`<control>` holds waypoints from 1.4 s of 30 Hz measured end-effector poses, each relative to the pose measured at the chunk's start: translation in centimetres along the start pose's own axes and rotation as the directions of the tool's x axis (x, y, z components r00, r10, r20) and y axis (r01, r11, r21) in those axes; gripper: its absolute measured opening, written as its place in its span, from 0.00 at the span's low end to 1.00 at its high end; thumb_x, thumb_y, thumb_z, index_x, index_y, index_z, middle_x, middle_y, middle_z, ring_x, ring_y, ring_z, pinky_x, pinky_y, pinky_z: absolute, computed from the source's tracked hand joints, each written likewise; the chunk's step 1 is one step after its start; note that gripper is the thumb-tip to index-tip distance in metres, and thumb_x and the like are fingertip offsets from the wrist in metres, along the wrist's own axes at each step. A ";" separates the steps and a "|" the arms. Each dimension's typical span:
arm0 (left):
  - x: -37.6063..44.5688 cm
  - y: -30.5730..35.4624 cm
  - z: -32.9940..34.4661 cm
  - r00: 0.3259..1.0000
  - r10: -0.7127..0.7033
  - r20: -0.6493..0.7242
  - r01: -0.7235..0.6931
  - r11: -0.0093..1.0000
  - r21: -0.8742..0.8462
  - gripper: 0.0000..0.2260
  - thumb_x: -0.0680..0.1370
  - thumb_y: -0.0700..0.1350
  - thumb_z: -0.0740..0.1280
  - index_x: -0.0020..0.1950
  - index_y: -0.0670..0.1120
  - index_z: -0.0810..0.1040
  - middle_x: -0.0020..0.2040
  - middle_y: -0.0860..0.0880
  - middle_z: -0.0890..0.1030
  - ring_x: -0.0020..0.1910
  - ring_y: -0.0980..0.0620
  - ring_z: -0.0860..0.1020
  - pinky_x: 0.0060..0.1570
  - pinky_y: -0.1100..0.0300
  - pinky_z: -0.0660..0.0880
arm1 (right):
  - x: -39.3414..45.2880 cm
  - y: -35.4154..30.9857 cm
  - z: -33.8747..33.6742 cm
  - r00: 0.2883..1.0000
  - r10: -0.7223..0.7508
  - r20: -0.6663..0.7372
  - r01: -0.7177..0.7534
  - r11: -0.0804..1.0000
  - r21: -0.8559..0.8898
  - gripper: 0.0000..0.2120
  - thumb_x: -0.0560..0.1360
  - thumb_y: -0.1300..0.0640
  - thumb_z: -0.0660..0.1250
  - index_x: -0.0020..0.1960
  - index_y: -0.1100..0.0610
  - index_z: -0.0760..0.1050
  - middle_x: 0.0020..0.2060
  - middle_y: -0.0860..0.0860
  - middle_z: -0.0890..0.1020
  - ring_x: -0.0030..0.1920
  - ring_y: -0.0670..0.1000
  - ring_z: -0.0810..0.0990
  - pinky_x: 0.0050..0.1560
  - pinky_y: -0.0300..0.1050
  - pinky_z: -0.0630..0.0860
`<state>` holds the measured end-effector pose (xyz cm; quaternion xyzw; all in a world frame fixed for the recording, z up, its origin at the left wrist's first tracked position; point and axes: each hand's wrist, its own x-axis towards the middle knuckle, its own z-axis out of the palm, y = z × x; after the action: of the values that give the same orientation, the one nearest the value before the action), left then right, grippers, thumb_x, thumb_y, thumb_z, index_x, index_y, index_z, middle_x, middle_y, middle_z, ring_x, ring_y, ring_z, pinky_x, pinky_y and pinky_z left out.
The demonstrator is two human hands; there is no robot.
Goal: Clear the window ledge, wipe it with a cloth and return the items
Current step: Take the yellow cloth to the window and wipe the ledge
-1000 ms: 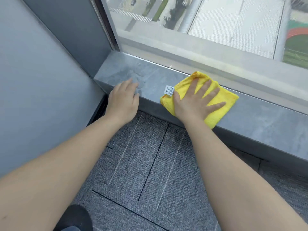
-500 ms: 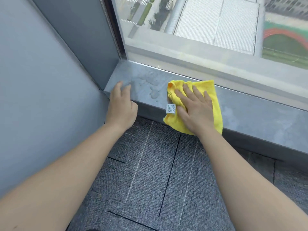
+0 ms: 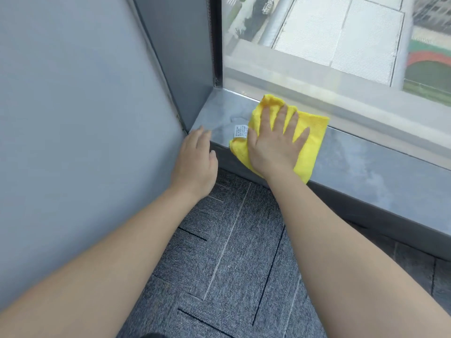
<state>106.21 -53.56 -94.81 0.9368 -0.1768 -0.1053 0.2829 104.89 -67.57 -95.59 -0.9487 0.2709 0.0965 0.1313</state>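
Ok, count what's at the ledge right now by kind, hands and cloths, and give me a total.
Hands: 2, the left hand at the ledge edge, the right hand flat on the cloth.
Cloths: 1, the yellow cloth.
Total: 3.

Fluffy yellow cloth [image 3: 310,142] on smooth, faintly glossy grey stone ledge [image 3: 366,164].

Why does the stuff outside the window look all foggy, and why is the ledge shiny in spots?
In the head view, the window looks hazy low down, where pale glare washes over the glass; the ledge shows soft light patches, perhaps damp streaks; the cloth and right hand look sharp.
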 end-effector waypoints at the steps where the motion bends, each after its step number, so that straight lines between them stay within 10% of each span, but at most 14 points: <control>1: -0.1 0.0 -0.2 1.000 -0.006 -0.003 0.006 1.000 -0.015 0.20 0.77 0.37 0.55 0.68 0.35 0.60 0.72 0.38 0.62 0.73 0.43 0.58 0.72 0.56 0.51 | -0.1 -0.1 0.1 0.997 -0.080 0.000 0.080 0.997 -0.018 0.27 0.79 0.44 0.45 0.75 0.49 0.42 0.77 0.52 0.43 0.76 0.57 0.38 0.72 0.62 0.36; 7: -0.6 0.6 -1.0 0.999 -0.023 -0.046 0.020 0.997 -0.080 0.19 0.78 0.41 0.54 0.68 0.37 0.61 0.71 0.39 0.64 0.72 0.45 0.61 0.70 0.58 0.54 | -1.7 2.1 -0.8 0.860 -0.500 0.100 0.507 0.860 -0.062 0.24 0.80 0.48 0.47 0.75 0.46 0.47 0.77 0.48 0.47 0.77 0.51 0.42 0.75 0.51 0.38; 18: -1.2 -0.9 -0.9 0.992 -0.103 -0.067 0.092 0.984 -0.153 0.27 0.73 0.49 0.49 0.68 0.37 0.63 0.70 0.39 0.67 0.70 0.45 0.64 0.68 0.61 0.54 | 0.0 -2.5 0.5 0.989 -0.137 0.063 0.140 0.989 -0.046 0.32 0.76 0.37 0.44 0.75 0.47 0.39 0.77 0.53 0.41 0.75 0.62 0.36 0.69 0.68 0.34; 36: -1.5 0.3 -2.5 0.993 -0.011 -0.120 -0.016 0.976 -0.217 0.28 0.73 0.52 0.49 0.69 0.39 0.60 0.70 0.40 0.67 0.69 0.46 0.65 0.65 0.65 0.56 | 0.1 -2.9 0.4 0.775 -0.614 0.147 0.631 0.767 -0.119 0.24 0.79 0.44 0.44 0.74 0.42 0.44 0.77 0.46 0.46 0.77 0.52 0.41 0.75 0.56 0.39; 42: -1.8 0.8 -1.5 0.994 0.005 -0.110 -0.023 0.985 -0.169 0.26 0.74 0.49 0.50 0.69 0.40 0.61 0.71 0.41 0.65 0.71 0.47 0.63 0.67 0.65 0.54 | -1.9 2.1 -0.2 0.825 -0.548 0.139 0.565 0.808 -0.168 0.25 0.79 0.43 0.45 0.74 0.41 0.43 0.77 0.46 0.45 0.77 0.53 0.41 0.74 0.57 0.39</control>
<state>104.76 -52.78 -92.97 0.9123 -0.1580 -0.0664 0.3720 102.18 -68.40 -95.35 -0.9897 -0.0357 0.1206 0.0682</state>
